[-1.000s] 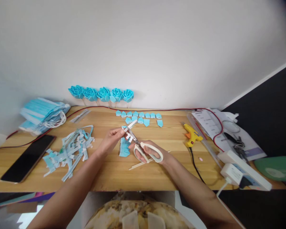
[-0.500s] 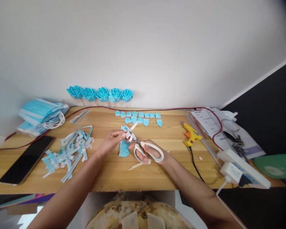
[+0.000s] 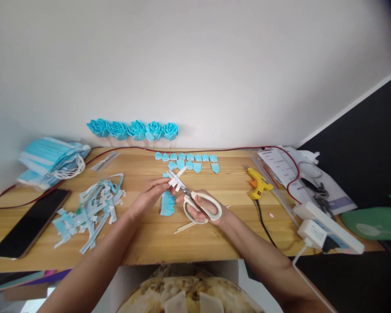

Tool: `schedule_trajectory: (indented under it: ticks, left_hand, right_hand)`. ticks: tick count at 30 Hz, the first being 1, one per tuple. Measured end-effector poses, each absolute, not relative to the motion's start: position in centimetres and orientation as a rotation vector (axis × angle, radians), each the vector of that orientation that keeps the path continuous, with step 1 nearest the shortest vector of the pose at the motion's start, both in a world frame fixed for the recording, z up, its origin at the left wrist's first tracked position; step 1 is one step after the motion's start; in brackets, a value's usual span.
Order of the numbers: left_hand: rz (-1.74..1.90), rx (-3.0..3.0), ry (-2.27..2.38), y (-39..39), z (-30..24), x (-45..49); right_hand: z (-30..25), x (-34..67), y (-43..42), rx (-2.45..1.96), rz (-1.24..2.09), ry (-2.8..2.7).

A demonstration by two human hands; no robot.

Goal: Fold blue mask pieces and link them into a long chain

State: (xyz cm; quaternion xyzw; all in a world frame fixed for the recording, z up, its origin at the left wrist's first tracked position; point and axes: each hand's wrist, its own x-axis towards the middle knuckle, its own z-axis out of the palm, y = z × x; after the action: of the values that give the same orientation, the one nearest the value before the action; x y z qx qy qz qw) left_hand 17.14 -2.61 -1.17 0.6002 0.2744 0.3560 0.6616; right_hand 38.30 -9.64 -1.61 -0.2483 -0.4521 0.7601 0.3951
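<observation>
The scissors point(image 3: 202, 208) have shiny metal blades and smooth plastic handles, and the table point(image 3: 143, 243) looks like smooth wood.

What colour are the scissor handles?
The scissor handles are cream-white, best seen in the head view.

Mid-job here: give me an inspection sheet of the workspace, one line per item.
Surface: wooden table, bare in front of the hands.
Job's things: scissors with blades at white strips; light blue cut pieces in two rows behind; five blue flowers against the wall.
Clutter: scrap heap and phone left; glue gun lying right.
Grip: left hand pinches the strips; right hand is in the scissors' handles.
Cables: red-and-black cable along the back; black cord from the glue gun; white cable at the power strip.
Surroundings: pale wall behind; other people, nothing seen.
</observation>
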Motion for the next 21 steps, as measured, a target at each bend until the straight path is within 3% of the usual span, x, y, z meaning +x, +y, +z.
schedule_trajectory:
  ticks: [11,21]
  left_hand:
    - [0.801,1.425,0.689,-2.85,-0.72,17.02]
    - [0.933,1.401,0.799,-2.61,-0.35,17.45]
  right_hand:
    - [-1.14,38.26,-9.7,-0.737,1.932,-1.188]
    - [-1.34,37.7,-10.21,-0.869,1.92,-1.639]
